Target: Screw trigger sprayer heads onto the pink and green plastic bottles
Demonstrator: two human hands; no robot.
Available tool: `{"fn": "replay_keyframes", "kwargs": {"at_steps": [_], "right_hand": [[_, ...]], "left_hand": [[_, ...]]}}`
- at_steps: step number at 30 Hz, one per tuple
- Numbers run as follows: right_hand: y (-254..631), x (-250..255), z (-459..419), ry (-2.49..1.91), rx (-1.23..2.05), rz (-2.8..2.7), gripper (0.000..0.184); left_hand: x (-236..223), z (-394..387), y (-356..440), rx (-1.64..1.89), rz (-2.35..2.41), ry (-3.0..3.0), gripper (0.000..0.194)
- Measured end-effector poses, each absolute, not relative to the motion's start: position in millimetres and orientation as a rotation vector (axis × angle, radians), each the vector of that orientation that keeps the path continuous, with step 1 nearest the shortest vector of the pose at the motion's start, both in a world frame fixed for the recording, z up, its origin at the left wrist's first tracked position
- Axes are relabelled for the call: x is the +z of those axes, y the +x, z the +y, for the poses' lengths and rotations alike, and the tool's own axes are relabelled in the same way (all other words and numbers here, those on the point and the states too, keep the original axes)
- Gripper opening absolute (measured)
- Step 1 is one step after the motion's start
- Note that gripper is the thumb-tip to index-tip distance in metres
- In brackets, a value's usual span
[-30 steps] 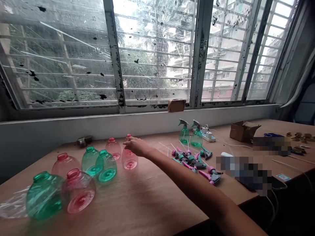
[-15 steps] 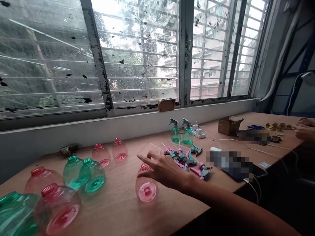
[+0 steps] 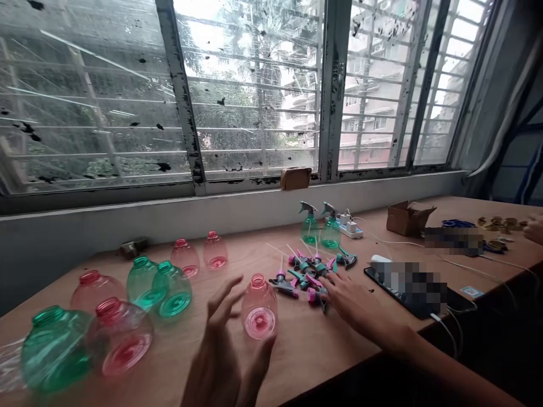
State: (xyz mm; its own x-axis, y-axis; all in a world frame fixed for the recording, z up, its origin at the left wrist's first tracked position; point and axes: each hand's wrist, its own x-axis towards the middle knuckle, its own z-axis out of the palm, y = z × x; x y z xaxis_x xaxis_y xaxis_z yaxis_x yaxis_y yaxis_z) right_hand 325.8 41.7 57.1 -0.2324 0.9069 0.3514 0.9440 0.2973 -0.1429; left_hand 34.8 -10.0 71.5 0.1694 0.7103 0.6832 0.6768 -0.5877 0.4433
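A clear pink bottle (image 3: 259,308) without a top stands upright on the table in front of me. Around its left and near sides, my left hand (image 3: 224,345) is held open, thumb and fingers apart; I cannot tell whether the thumb touches it. My right hand (image 3: 345,299) reaches to the pile of trigger spray heads (image 3: 303,271), fingers stretched over its right side. Right beside those fingers lies a spray head with a pink collar (image 3: 316,295). The thumb is hidden, and no head is lifted. Thin white tubes stick up from the pile.
Several topless pink and green bottles (image 3: 172,291) stand at left. Two green bottles with spray heads (image 3: 330,229) stand behind the pile, near a power strip (image 3: 352,230). To the right are a phone (image 3: 407,291), cables, a cardboard box (image 3: 409,219) and another person's hand (image 3: 533,229).
My right hand has moved from above the pink bottle rightward to the spray heads. My left hand has come into view beside the bottle. The view has shifted slightly left.
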Motion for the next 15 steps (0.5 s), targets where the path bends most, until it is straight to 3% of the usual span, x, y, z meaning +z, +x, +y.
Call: {"fn": "replay_keyframes", "kwargs": {"at_steps": [4, 10, 15], "right_hand": [[333.7, 17.4, 24.1, -1.616, -0.25, -2.291, 0.051], [339.8, -3.2, 34.5, -1.412, -0.175, -2.254, 0.057], [328.7, -4.0, 27.3, -1.291, -0.181, -2.205, 0.042]], "left_hand": [[50.2, 35.7, 46.8, 0.931, 1.564, 2.261, 0.091], [31.0, 38.6, 59.1, 0.971, 1.522, 2.173, 0.072], [10.8, 1.7, 46.2, 1.075, 1.396, 2.061, 0.069]]}}
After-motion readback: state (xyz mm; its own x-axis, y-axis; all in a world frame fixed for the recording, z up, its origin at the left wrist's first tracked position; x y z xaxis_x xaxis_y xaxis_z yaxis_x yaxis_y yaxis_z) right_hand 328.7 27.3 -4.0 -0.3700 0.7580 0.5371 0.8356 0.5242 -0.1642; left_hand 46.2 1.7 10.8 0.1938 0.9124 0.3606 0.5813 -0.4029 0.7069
